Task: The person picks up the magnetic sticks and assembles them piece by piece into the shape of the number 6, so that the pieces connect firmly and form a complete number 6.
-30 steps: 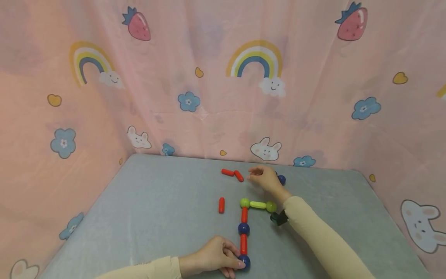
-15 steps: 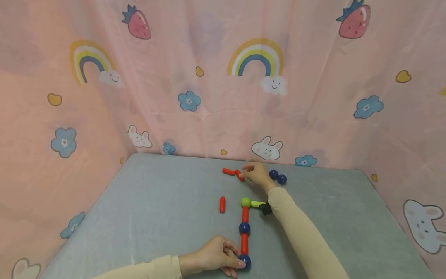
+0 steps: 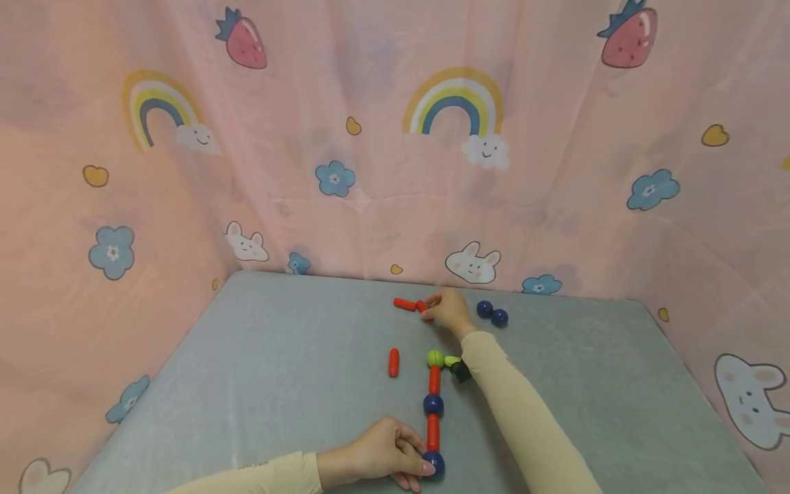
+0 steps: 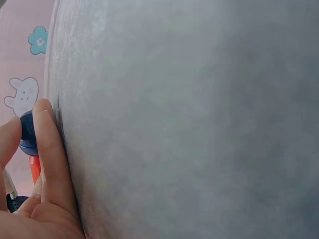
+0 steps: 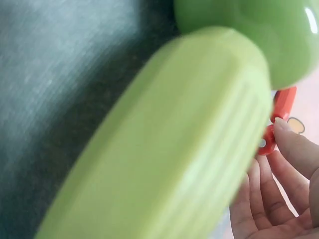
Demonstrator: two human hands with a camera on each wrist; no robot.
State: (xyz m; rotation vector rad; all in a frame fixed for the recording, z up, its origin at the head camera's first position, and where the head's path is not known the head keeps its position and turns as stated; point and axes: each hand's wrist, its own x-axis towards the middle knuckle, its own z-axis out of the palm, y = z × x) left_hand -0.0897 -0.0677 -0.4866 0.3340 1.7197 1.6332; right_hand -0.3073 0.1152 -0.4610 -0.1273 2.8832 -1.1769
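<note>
My right hand [image 3: 449,312] far along the grey table [image 3: 278,370], fingertips pinching a red rod [image 3: 422,307] beyond the green ball [image 3: 435,358], my left hand [image 3: 382,456] gripping the nearest blue ball [image 3: 434,463] of the chain below that green ball

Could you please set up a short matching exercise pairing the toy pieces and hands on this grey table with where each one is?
Things:
1. left hand
2. right hand
3. lone red rod
4. two blue balls

Places:
A. lying alone, left of the chain
B. far side, right of the right hand
C. on the chain's near blue ball
D. at the far red rods

Pairs: 1-C, 2-D, 3-A, 4-B
</note>
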